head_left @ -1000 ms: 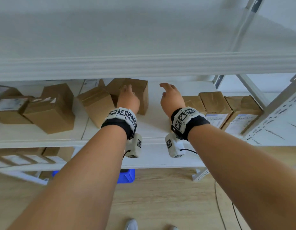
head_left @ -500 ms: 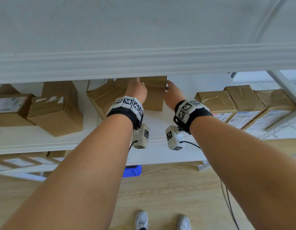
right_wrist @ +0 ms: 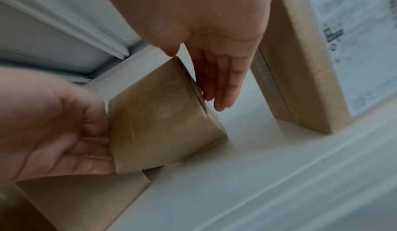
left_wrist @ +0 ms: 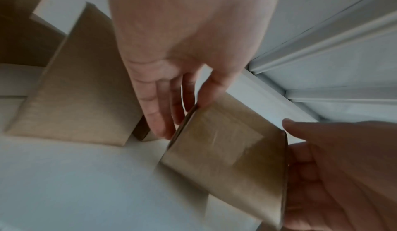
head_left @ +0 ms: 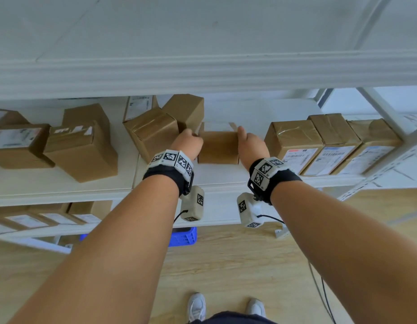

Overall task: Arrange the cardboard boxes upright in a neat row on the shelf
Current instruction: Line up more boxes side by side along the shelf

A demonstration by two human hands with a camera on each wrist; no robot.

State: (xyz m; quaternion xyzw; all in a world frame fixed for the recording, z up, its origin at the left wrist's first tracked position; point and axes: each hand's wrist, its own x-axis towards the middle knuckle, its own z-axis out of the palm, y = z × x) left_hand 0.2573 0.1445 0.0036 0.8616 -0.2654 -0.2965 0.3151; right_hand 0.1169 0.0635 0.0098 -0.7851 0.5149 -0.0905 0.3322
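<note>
A small cardboard box [head_left: 218, 147] sits between the two hands on the white shelf [head_left: 62, 183], in the gap between a loose cluster of boxes on the left and a tidy row on the right. The left hand [head_left: 187, 145] holds the box's left side, fingers [left_wrist: 160, 115] lying fairly straight down that face and the thumb hooked over the top edge. The right hand [head_left: 250, 146] holds the opposite side the same way, its fingers [right_wrist: 225, 85] flat along the right face and the thumb over the top corner. In both wrist views the box appears tilted, one lower edge near the shelf surface; whether it rests on the shelf or is lifted clear cannot be told. Just left of the left hand stands a taped box [head_left: 153, 133] turned at an angle, with another brown box [head_left: 185, 112] behind it. To the right, near the right hand, three labelled boxes [head_left: 329, 146] stand upright, side by side and touching.
</note>
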